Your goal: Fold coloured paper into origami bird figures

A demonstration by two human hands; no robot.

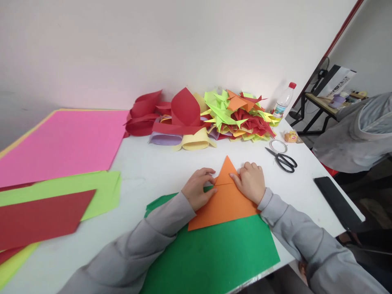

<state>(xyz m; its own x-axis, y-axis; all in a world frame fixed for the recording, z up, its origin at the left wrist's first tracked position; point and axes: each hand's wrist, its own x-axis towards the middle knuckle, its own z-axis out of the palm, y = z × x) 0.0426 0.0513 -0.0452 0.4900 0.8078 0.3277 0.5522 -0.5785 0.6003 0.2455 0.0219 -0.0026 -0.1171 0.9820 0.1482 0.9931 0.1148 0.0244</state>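
A folded sheet of orange paper lies on top of green paper, its pointed tip facing away from me. A crease runs across it below the tip. My left hand grips the paper's left edge, thumb on top and fingers bent around a small flap. At the right edge, my right hand has its fingers curled, with one fingertip pressing near the crease. The right hand's underside is hidden.
Folded paper shapes and red paper hats line the wall. Black scissors, a tape roll and a bottle stand right. Pink sheets lie left. A person in grey is beyond the right edge.
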